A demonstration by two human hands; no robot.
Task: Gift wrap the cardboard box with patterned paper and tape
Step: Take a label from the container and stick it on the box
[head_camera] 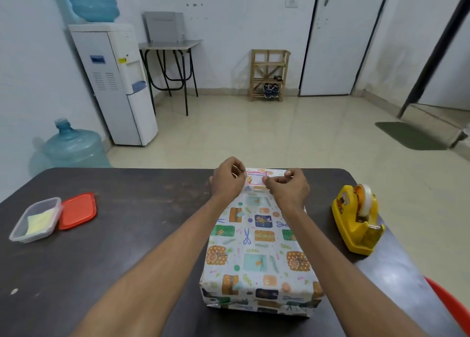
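Single head-worn wide-angle view, looking forward and down over the dark counter from close above its near edge. Both forearms run up from the bottom of the frame to frame centre. Upper half takes in the floor and far wall; edges bend from lens distortion.

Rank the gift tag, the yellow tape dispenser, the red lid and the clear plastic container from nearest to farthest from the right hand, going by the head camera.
From the right hand:
1. Gift tag: at the fingers, on the far end of the wrapped box.
2. Yellow tape dispenser: on the table to the right.
3. Red lid: far to the left.
4. Clear plastic container: just beyond the lid, farthest left.
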